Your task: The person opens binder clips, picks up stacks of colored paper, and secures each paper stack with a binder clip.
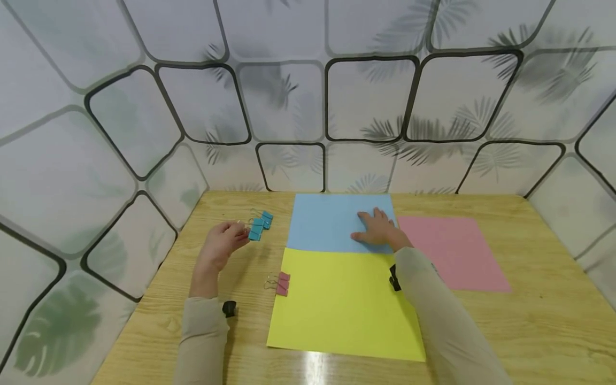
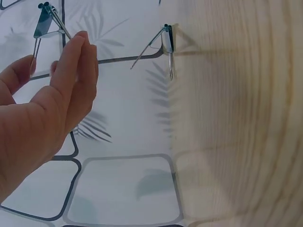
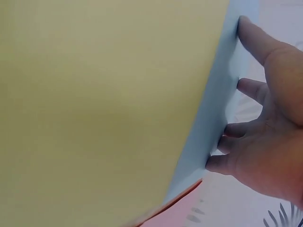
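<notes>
My left hand (image 1: 222, 243) pinches a teal binder clip (image 1: 256, 229) by its wire handles, thumb on one and fingers on the other. In the left wrist view the held clip (image 2: 44, 22) is off the tabletop. A second teal binder clip (image 1: 267, 218) is on the table just beyond it. My right hand (image 1: 379, 227) touches the blue sheet (image 1: 322, 222) with its fingers spread. The yellow sheet (image 1: 346, 305) lies nearer, meeting the blue sheet along its far edge. A pink binder clip (image 1: 283, 284) sits on the yellow sheet's left edge.
A pink sheet (image 1: 457, 254) lies at the right, partly behind my right forearm. The wooden table (image 1: 544, 321) ends at a patterned wall covering (image 1: 289, 117) at the back. Black wrist devices show at my left cuff (image 1: 229, 308) and right cuff (image 1: 394, 278).
</notes>
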`<state>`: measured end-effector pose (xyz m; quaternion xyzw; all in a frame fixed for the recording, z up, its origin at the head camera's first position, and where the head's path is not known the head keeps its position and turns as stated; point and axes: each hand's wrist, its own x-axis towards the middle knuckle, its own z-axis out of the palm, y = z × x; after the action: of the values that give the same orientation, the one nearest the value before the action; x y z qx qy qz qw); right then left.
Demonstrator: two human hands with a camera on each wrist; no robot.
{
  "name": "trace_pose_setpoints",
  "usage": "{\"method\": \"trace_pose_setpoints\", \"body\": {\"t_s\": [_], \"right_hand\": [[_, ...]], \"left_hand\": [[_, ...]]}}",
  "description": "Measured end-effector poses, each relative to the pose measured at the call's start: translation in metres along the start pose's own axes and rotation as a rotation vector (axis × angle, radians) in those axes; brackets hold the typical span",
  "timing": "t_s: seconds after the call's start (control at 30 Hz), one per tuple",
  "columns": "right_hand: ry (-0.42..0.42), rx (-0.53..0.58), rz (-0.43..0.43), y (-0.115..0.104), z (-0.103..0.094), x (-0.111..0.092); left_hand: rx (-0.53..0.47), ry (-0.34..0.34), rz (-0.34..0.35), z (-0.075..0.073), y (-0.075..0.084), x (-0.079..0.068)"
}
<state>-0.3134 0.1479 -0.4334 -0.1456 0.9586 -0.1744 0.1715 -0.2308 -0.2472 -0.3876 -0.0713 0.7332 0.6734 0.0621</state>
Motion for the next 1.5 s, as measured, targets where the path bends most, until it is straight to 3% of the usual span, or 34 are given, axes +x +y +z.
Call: {"method": "trace_pose_setpoints", "body": {"t_s": [0.17,0.3,0.57,0.87,1.1,1.5], "right_hand": [[0.014,0.038,0.011,0.000,-0.002,0.002],[0.031,0.046,0.028,-0.001,-0.002,0.003],[0.057,0.114,0.080,-0.003,-0.003,0.005],[0.064,0.147,0.164,-0.003,-0.004,0.008],[0.047,0.162,0.212,-0.006,-0.007,0.007],[0.064,0.215,0.268,-0.006,-0.008,0.003]], "left_hand": [[-0.093,-0.073,0.000,-0.002,0.000,-0.002],[-0.110,-0.129,0.032,-0.004,-0.001,-0.004],[-0.115,-0.133,0.050,-0.005,0.000,-0.006],[0.031,-0.115,0.024,-0.004,0.002,-0.007],[0.079,-0.097,0.012,-0.002,0.007,-0.009],[0.175,-0.095,0.064,-0.001,0.011,-0.011]]}}
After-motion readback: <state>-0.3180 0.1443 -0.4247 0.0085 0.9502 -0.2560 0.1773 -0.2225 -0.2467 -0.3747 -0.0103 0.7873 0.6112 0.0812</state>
